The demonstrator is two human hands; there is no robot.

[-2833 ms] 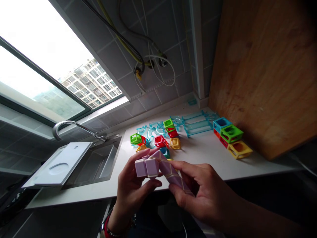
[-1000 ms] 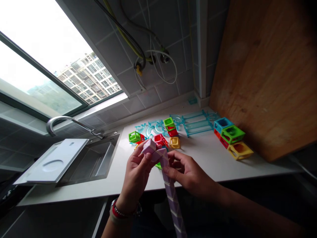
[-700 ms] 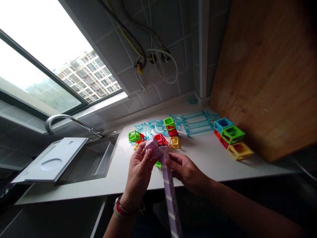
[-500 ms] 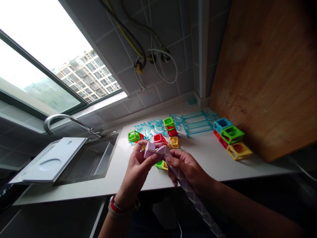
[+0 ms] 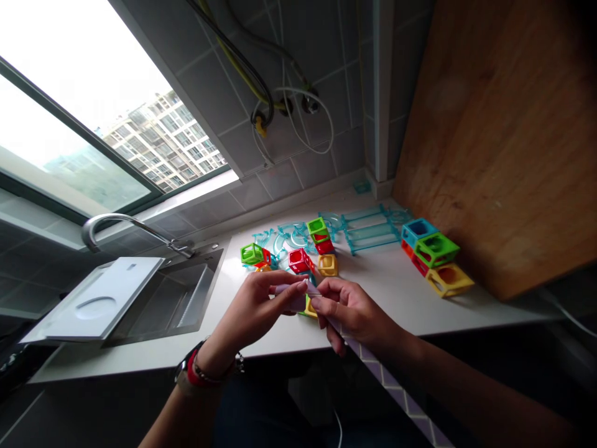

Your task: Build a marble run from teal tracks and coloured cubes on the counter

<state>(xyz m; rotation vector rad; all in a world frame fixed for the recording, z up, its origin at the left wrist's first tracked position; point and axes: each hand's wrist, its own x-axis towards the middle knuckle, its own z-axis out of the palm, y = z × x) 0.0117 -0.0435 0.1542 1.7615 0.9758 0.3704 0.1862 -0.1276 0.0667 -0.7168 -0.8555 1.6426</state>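
Observation:
A lavender snake puzzle [image 5: 395, 393], made of wedge-shaped segments with pale edges, runs between both hands. Its long straight tail slopes down to the lower right, past the counter's front edge. My left hand [image 5: 259, 308] is closed around the folded end, and its fingers cover most of that part. Close beside it, my right hand [image 5: 361, 317] pinches the puzzle between thumb and fingers where the straight part begins. Just behind the hands on the counter sit a red block frame [image 5: 298, 260] and a yellow block frame [image 5: 328, 266].
On the white counter [image 5: 373, 295] lie translucent teal track pieces [image 5: 370, 235]. Stacked block frames [image 5: 436, 250] stand at right by a wooden board [image 5: 489, 143]. A green block frame [image 5: 252, 253] sits at left. Further left are a sink [image 5: 163, 311], white panel [image 5: 102, 298] and faucet [image 5: 125, 221].
My left hand has turned over the puzzle's folded end, which its fingers now mostly hide. The left wrist has shifted left and up. The straight tail has swung slightly right.

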